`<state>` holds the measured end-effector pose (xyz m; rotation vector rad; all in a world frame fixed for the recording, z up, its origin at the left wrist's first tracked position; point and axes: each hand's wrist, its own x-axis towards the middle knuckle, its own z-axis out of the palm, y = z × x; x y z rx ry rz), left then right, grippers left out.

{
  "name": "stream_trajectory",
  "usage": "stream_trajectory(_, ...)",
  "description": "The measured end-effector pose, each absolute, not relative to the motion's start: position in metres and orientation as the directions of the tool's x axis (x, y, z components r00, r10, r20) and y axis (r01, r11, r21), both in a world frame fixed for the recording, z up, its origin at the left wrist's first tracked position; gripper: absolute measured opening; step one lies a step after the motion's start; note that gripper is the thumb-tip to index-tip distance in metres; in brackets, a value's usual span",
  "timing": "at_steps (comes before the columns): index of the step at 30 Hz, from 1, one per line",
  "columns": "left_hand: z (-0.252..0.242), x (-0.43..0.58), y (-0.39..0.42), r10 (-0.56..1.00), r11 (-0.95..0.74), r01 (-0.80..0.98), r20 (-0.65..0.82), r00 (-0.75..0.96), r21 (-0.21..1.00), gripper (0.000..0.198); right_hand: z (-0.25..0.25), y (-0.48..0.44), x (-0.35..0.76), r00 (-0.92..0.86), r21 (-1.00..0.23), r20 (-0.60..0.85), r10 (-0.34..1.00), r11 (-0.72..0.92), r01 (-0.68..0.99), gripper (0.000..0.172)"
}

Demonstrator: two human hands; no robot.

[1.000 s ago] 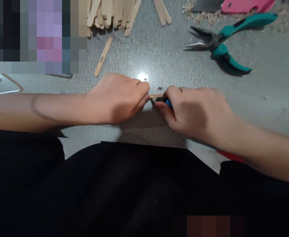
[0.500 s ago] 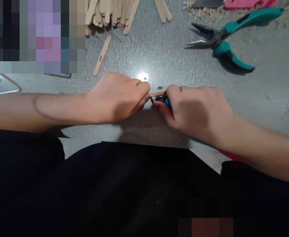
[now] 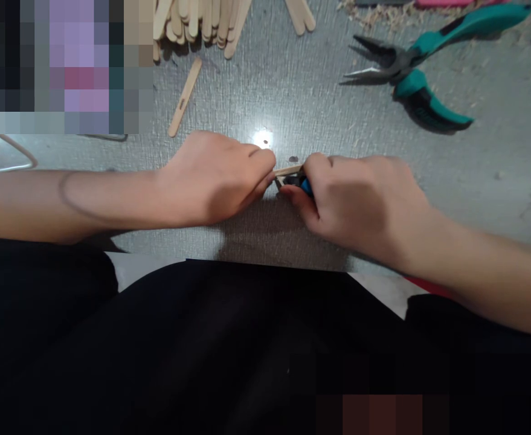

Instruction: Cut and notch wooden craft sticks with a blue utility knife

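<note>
My left hand (image 3: 229, 178) is closed, its fingertips pinching one end of a narrow wooden craft stick (image 3: 287, 171). My right hand (image 3: 360, 196) is wrapped round a small tool with a blue handle and dark metal head (image 3: 307, 186); most of it is hidden in the fist, so its kind is unclear. The stick spans the small gap between the two hands, its right end passing behind my right index finger. A pointed metal tip of the tool shows just below the stick, close to my left fingertips. Both hands are low over the grey table (image 3: 265, 241).
Open long-nose pliers (image 3: 401, 66) with teal handles lie at the upper right. Behind them are wood shavings (image 3: 378, 24) and a pink-handled object (image 3: 441, 2). A pile of craft sticks (image 3: 197, 21) lies at the top, with a single stick (image 3: 185, 96) nearer my left hand.
The hands keep almost the same position and grip, with the stick tilted very slightly more. The table items appear shifted slightly as the view moves.
</note>
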<state>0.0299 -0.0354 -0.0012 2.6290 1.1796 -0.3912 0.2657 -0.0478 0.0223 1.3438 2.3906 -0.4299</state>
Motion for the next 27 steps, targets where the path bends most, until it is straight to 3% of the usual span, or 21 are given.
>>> stream_trajectory(20,-0.009,0.025,-0.037,0.718,-0.625,0.757,-0.239,0.654,0.191,0.054,0.022,-0.048,0.265,-0.470,-0.082,-0.472,0.746,0.494,0.866,0.065)
stream_trajectory(27,-0.014,0.024,-0.039,0.683,-0.689,0.714,-0.219,0.697,0.123,0.048,0.019,-0.053,0.264,-0.473,-0.049,-0.431,0.768,0.504,0.862,0.064)
